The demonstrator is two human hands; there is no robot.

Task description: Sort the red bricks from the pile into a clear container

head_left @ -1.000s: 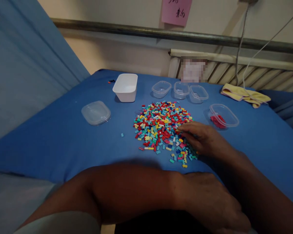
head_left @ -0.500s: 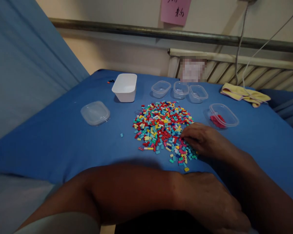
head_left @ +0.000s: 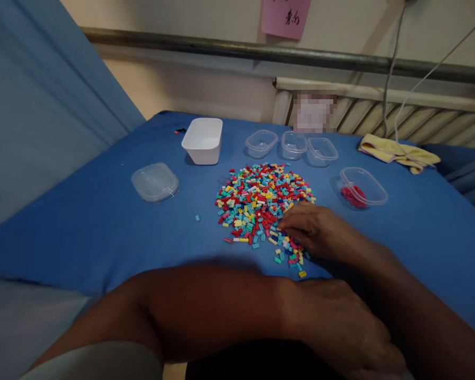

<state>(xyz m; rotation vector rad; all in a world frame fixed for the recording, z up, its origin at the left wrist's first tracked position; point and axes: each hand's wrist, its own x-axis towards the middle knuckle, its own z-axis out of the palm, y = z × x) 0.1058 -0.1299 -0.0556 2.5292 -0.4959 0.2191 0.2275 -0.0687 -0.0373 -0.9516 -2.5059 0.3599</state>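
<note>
A heap of small toy bricks (head_left: 257, 195) in red, turquoise, yellow, white, pink and dark blue lies on the blue sheet. My right hand (head_left: 312, 227) reaches into its near right side, fingertips drawn together among the bricks; whatever is between them is hidden. Across the front stretches my left forearm, and my left hand (head_left: 348, 322) rests low at the right with its back up. Its fingers bend down out of sight. Right of the heap, a clear plastic tub (head_left: 374, 187) holds a small pile of red bricks (head_left: 353, 196).
Behind the heap stand a white bin (head_left: 203, 142) and three clear tubs (head_left: 261, 145). A clear lid or shallow tub (head_left: 155, 182) lies left, near a lone turquoise brick (head_left: 198, 218). A yellow cloth (head_left: 396, 153) is at back right, before a radiator (head_left: 364, 113). A curtain (head_left: 51, 79) hangs left.
My right hand has shifted left and slightly inward over the bricks, its fingertips now nearer the heap's middle. My left hand and the tubs stay put.
</note>
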